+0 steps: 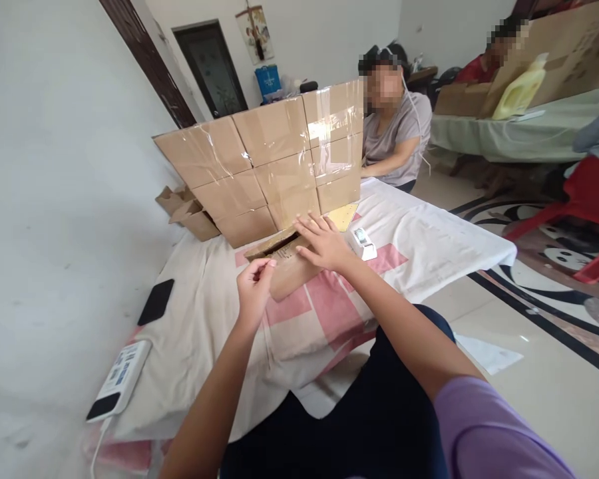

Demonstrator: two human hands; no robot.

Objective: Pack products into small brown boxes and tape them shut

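A small brown cardboard box (292, 275) lies on the cloth-covered table (204, 319) in front of me, with a dark gap along its top. My right hand (323, 245) rests on the box's right part, its fingers spread. At the left end of the box is my left hand (256, 283), thumb and index finger pinched together; what they hold, if anything, is too small to make out. Behind the box stands a tall wall of taped cardboard boxes (264, 166). A yellow sheet (343, 217) and a small white device (362, 244) lie right of the box.
At the left edge are a black phone-like object (156, 301) and a white power strip (121, 374). Open cardboard boxes (194, 218) stand behind at the left. A person (397, 136) sits across the table; another sits at a farther table (509, 136), near a red chair (596, 206).
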